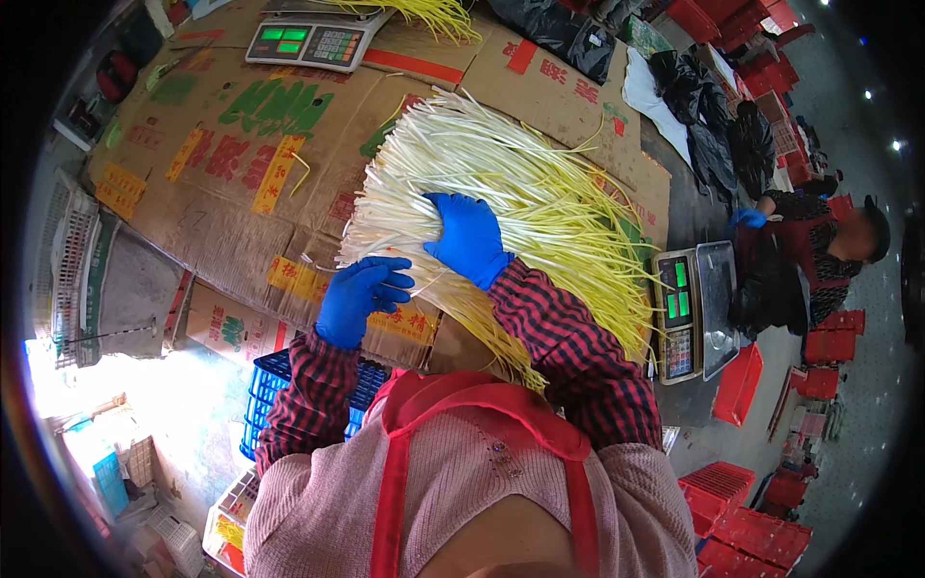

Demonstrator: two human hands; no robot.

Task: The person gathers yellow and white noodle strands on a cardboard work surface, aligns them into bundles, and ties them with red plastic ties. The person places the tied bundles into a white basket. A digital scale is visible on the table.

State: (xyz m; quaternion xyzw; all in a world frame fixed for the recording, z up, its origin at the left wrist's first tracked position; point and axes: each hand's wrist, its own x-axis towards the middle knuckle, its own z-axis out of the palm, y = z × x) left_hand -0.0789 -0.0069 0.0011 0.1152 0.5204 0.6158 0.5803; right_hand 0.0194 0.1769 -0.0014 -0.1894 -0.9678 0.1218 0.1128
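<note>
A broad heap of blanched yellow chives (520, 173) lies before me on flattened cardboard (238, 209), white stem ends to the left and yellow-green tips fanned to the right. My right hand (468, 238), in a blue glove, rests palm down across the stems, thumb and forefinger apart. Its other fingertips are hidden, so a grip on any stalks cannot be made out. Beside the near stem ends, my left hand (365, 300), also blue-gloved, hovers with fingers spread and slightly curled. Nothing shows in it, though a thin stalk passes close to its fingertips.
Digital scales stand at the far left (307, 42) and on the right (683, 314). Black plastic bags (697, 108) lie at the back right. A blue plastic crate (267, 394) is below the near edge. Another person (809, 253) works at right, near red crates (737, 383).
</note>
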